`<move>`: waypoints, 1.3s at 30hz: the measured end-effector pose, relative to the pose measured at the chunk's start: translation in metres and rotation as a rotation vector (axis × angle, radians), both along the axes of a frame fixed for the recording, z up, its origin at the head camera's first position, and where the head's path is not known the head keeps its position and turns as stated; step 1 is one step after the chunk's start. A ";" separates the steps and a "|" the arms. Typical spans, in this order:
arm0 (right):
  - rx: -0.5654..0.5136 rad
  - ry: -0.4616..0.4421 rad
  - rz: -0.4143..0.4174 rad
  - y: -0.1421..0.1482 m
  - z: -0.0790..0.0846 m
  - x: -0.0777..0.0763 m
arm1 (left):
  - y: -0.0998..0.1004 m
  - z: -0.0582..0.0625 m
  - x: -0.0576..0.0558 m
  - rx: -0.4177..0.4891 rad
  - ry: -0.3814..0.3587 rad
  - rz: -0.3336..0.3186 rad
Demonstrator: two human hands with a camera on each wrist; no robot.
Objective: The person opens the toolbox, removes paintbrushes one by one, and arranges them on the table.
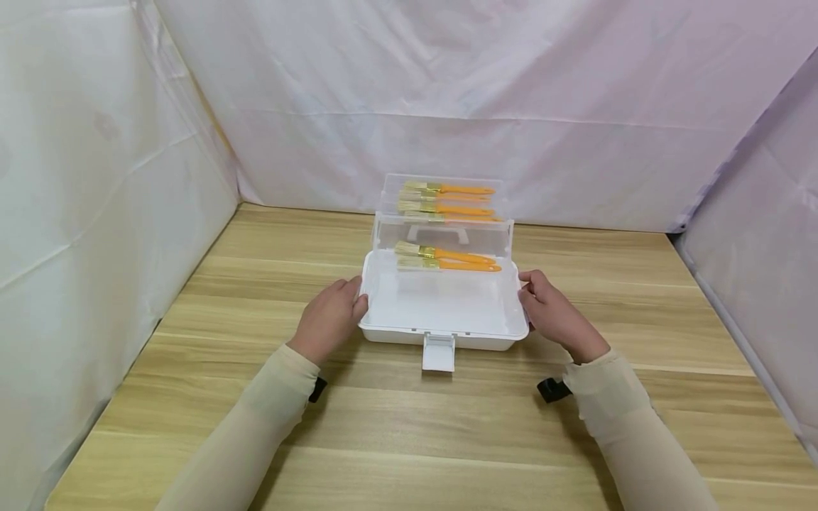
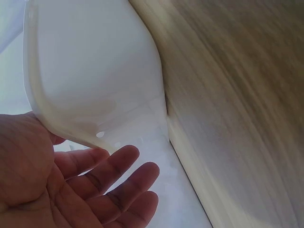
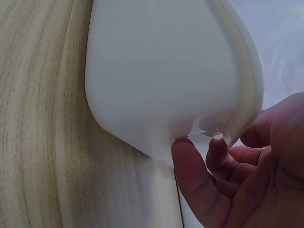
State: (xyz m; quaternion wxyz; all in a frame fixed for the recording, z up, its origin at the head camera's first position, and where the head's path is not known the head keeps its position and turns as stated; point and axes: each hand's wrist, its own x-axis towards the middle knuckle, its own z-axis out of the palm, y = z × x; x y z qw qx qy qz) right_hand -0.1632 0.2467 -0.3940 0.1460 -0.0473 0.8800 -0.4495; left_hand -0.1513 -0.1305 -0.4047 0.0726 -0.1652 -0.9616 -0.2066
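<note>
A white plastic box (image 1: pixel 441 305) stands on the table, its clear lid (image 1: pixel 469 245) folded back. Two paintbrushes with orange handles (image 1: pixel 469 267) lie along the box's back side. Several more paintbrushes (image 1: pixel 463 210) show at the clear lid's upper part; whether on or behind it, I cannot tell. My left hand (image 1: pixel 332 316) holds the box's left end by the rim, fingers against the outer wall (image 2: pixel 104 95). At the right end, my right hand (image 1: pixel 552 316) grips the rim, its fingertips (image 3: pixel 185 152) touching the outside wall (image 3: pixel 161 71).
A white latch flap (image 1: pixel 439 353) hangs from the box's front. Wood-grain table (image 1: pixel 409 440) lies around the box. White cloth walls (image 1: pixel 447 78) rise behind and on both sides.
</note>
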 end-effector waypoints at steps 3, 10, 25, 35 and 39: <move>0.002 -0.012 -0.002 0.000 -0.001 -0.001 | 0.000 0.000 0.001 -0.023 0.100 -0.014; 0.006 -0.024 0.001 -0.001 -0.004 -0.002 | 0.009 0.003 0.001 0.038 0.472 -0.166; 0.030 -0.010 0.003 -0.004 -0.002 -0.003 | 0.028 -0.002 0.013 -0.230 0.188 -0.396; 0.045 0.003 0.004 -0.001 0.000 -0.003 | 0.032 -0.006 0.007 -0.292 0.096 -0.398; 0.096 0.039 -0.010 0.003 0.002 -0.001 | 0.033 -0.006 0.006 -0.285 0.082 -0.408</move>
